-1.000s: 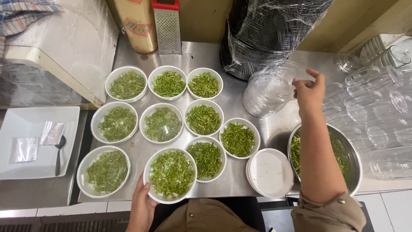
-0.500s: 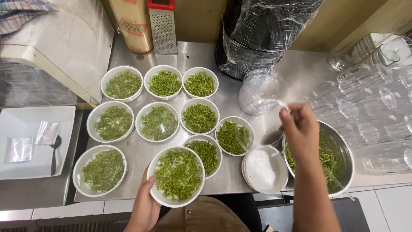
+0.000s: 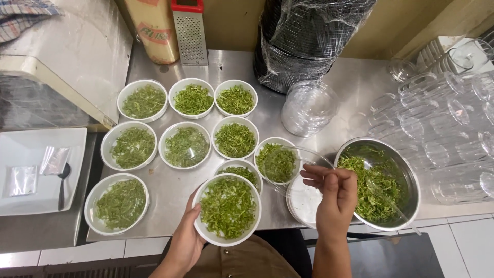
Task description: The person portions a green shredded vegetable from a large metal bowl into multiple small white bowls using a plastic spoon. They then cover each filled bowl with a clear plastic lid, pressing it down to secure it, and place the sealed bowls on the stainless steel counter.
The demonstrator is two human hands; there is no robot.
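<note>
My left hand (image 3: pixel 184 241) grips the near rim of a white bowl (image 3: pixel 205 230) heaped with chopped green vegetable, held at the counter's front edge. Just to its right, my right hand (image 3: pixel 335 198) pinches a clear round plastic lid (image 3: pixel 290 159), which hovers over the bowls in the front row. The right hand is above a stack of empty white bowls (image 3: pixel 302 202) and beside a steel mixing bowl (image 3: pixel 411 185) of chopped greens.
Several white bowls of greens (image 3: pixel 186 146) stand in rows on the steel counter (image 3: pixel 355 77). A stack of clear lids (image 3: pixel 309 108) and a plastic-wrapped black container (image 3: pixel 303 41) stand behind. Glass mugs (image 3: pixel 442 118) crowd the right; a grater (image 3: pixel 190 33) and white tray (image 3: pixel 36 206) are at the left.
My right hand drew back from the lid stack toward the front, now carrying a clear lid. My left hand kept its hold on the front bowl of greens.
</note>
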